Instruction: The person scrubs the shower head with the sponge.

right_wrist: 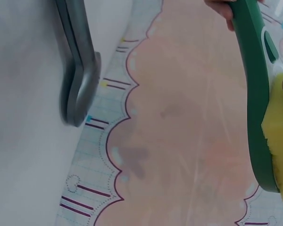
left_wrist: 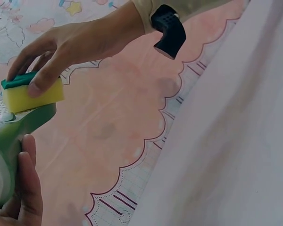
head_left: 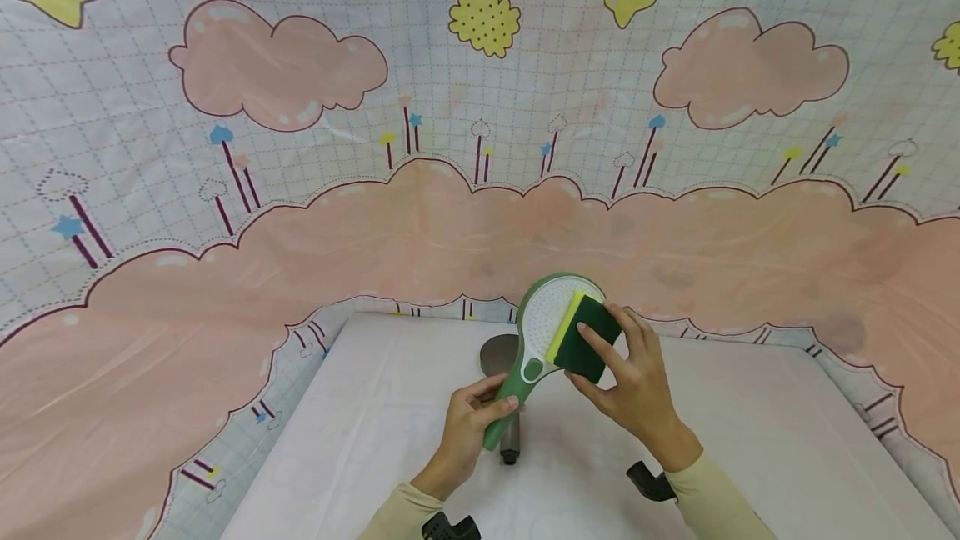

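My left hand point(head_left: 468, 432) grips the handle of a green and white shower head point(head_left: 543, 327), which it holds tilted above the table with the spray face toward me. In my right hand point(head_left: 637, 382) is a sponge point(head_left: 596, 336) with a yellow side and a dark green scouring side, pinched between thumb and fingers. The sponge's yellow side point(left_wrist: 33, 97) lies against the spray face and covers part of it. Behind the raised shower head, a grey shower head point(head_left: 498, 355) lies on the table, partly hidden; its handle point(right_wrist: 78, 61) shows in the right wrist view.
The white table point(head_left: 360, 440) spreads beneath both hands. Beyond its back edge hangs a patterned cloth point(head_left: 450, 232) with pink clouds and yellow stars. A black wrist mount point(head_left: 651, 482) sits at my right wrist, another point(head_left: 450, 527) at my left.
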Action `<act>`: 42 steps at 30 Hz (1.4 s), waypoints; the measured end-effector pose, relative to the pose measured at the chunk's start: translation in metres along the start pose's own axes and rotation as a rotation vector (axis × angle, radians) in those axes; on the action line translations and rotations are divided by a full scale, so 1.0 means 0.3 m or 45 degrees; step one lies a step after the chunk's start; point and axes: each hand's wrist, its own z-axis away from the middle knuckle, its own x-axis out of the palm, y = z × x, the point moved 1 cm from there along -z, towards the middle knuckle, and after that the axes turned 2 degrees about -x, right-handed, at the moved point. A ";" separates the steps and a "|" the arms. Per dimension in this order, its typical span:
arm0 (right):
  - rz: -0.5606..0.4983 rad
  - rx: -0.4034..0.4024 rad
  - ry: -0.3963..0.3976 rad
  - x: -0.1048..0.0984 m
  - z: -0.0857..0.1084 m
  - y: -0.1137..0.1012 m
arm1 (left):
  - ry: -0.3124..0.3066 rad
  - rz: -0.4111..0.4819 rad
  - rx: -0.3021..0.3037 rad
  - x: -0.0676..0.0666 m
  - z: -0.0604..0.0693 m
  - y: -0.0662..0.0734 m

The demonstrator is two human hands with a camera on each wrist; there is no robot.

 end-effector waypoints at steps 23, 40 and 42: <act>-0.074 0.031 -0.015 0.023 0.006 -0.017 | -0.023 -0.012 0.000 0.021 -0.007 -0.016; -0.027 0.032 0.023 0.007 -0.024 -0.001 | -0.059 -0.045 -0.040 0.040 0.001 -0.007; -0.024 0.049 0.028 0.006 -0.026 0.001 | -0.064 -0.055 -0.035 0.042 0.002 -0.007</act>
